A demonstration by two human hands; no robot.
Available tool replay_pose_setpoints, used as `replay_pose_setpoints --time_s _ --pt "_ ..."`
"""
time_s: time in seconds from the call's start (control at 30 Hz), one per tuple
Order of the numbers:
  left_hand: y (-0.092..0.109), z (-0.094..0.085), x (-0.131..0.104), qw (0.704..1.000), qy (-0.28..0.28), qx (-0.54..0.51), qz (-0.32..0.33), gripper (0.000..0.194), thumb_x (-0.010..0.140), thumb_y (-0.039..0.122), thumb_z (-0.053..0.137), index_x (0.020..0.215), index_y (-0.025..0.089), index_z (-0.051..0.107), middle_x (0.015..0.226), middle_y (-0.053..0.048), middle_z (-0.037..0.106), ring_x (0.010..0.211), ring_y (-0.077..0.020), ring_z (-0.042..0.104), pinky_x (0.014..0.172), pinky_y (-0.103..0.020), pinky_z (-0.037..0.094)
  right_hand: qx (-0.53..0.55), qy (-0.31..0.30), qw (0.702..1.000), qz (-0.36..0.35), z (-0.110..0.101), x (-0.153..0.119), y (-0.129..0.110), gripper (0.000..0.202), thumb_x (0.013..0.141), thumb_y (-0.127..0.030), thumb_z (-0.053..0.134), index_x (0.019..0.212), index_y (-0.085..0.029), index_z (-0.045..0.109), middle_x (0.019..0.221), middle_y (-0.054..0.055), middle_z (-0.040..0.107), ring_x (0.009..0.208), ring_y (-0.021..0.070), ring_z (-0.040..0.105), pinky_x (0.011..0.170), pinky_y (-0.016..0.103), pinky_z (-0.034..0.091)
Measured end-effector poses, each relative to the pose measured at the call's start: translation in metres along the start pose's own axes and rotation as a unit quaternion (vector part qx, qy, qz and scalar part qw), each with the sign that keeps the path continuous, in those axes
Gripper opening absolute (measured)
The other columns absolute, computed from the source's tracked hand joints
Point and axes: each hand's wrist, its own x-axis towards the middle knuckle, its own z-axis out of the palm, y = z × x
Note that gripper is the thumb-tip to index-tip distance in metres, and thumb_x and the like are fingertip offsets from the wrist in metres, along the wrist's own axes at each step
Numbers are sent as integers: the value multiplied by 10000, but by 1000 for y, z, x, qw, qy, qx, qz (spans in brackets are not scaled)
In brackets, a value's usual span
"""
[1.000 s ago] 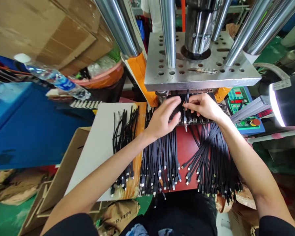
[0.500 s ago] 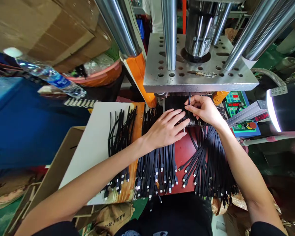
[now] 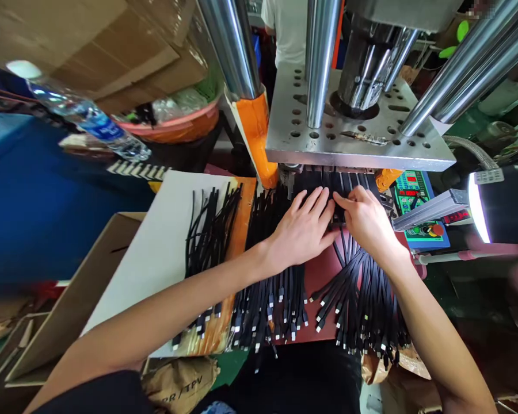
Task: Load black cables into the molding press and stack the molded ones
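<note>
My left hand [image 3: 304, 233] lies over the front left of the dark fixture [image 3: 308, 181], fingers stretched out flat and palm down. Close to its right, my right hand [image 3: 365, 221] is closed in a pinch at the fixture's front edge, at one of the flat black cables set there. Its fingertips partly hide that cable. Black cables [image 3: 347, 270] fan out from the fixture toward me, with pale metal plugs at their ends. Another bundle of black cables [image 3: 270, 299] hangs to the left, below my left forearm.
A heavy steel press plate [image 3: 362, 158] on polished columns hangs just above the fixture. More cables [image 3: 213, 224] lie on a white board [image 3: 155, 230] at left. A lit lamp [image 3: 479, 198] and control box [image 3: 418, 201] stand right. A person in white [image 3: 289, 34] is behind.
My right hand has come down and toward me from the upright cable it was pinching. My left hand has stayed flat at the fixture, its fingers closer together. The view has shifted slightly.
</note>
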Motion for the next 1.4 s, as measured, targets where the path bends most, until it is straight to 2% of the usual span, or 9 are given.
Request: replay_pose_setpoints --time_s 0.2,0.5,0.6,0.73,0.87,1.0,1.17,1.27,1.4 --pt "-33 -5 45 998 -28 -33 -45 628 1114 364 392 1617 -11 408 1713 -245 384 1617 -346 348 1318 -560 300 -61 -21 997 41 9 58 5 557 1037 -126 373 1550 -161 588 1293 229 674 1144 345 657 902 408 524" --pt "-68 11 99 994 25 -58 -90 443 1107 275 404 1389 23 635 1352 -245 721 1273 -308 684 1163 -452 486 -35 -21 996 78 16 107 18 471 1025 -105 350 1365 -73 675 1362 265 690 1218 363 647 1039 474 484" --pt "-61 4 70 994 77 -71 -43 402 1092 236 435 1392 55 632 1431 -221 680 1326 -294 648 1177 -450 478 13 17 998 55 7 71 9 444 996 -87 385 1340 -79 665 1283 240 707 1176 344 662 1028 466 500" --pt "-17 -1 -35 987 135 -80 -42 284 1084 286 489 1068 159 742 1191 -143 752 1184 -283 690 1066 -422 539 74 125 979 139 11 -54 -26 339 1077 -248 408 1331 -115 589 1182 179 683 1031 290 674 852 387 537" --pt "30 8 -111 967 -65 -23 -246 313 1045 428 597 960 150 714 986 -141 720 901 -314 728 710 -388 549 25 27 967 252 39 -154 -63 365 1064 -525 514 1068 -175 617 964 146 639 853 305 618 665 375 461" --pt "37 15 -113 936 -179 -78 -293 226 1056 272 532 990 160 717 1015 -114 762 909 -283 744 718 -357 495 21 11 956 293 61 -171 -71 303 1078 -419 455 940 -190 600 963 157 629 921 324 582 761 417 478" --pt "15 10 -109 918 -117 -214 -314 252 1015 300 577 811 202 688 784 -25 739 723 -192 670 671 -310 420 120 25 943 309 57 -165 -53 273 1031 -380 499 829 -214 580 895 101 642 874 275 595 820 407 475" --pt "12 2 -116 898 -59 -302 -315 306 998 351 579 756 196 684 706 -14 699 642 -159 611 647 -288 422 263 64 894 358 40 -169 -48 281 984 -443 595 817 -217 608 796 46 642 733 217 587 710 345 461" --pt "36 -4 -120 747 -94 -586 -299 341 919 482 676 737 198 629 624 10 640 532 -140 583 521 -241 438 501 99 787 346 10 -184 -68 292 981 -475 662 829 -229 623 721 14 647 593 168 550 551 291 424"
